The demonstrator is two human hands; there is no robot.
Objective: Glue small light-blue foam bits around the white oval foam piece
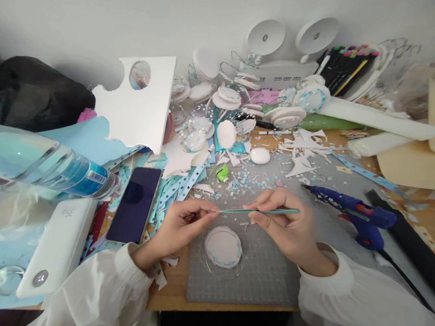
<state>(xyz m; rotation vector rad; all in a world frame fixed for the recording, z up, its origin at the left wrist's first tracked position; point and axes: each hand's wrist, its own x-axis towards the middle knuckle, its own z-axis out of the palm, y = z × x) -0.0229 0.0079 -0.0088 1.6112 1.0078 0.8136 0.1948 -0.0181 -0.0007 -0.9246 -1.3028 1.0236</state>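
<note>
Both my hands hover over a grey cutting mat (267, 272). My right hand (284, 222) is closed on a thin teal tool (256, 211), held level and pointing left. My left hand (184, 225) pinches the tool's left tip, or something tiny at it; I cannot make out which. Just below the hands a round white foam disc (223, 246) with a blue star-patterned rim lies flat on the mat. White sleeves cover both forearms.
A blue glue gun (355, 213) lies right of the mat, its cord trailing toward me. On the left lie a dark phone (135, 204), a white power bank (57, 244) and a water bottle (50, 164). Behind the mat: paper scraps, several foam discs, a cut white foam board (137, 101), markers (347, 61).
</note>
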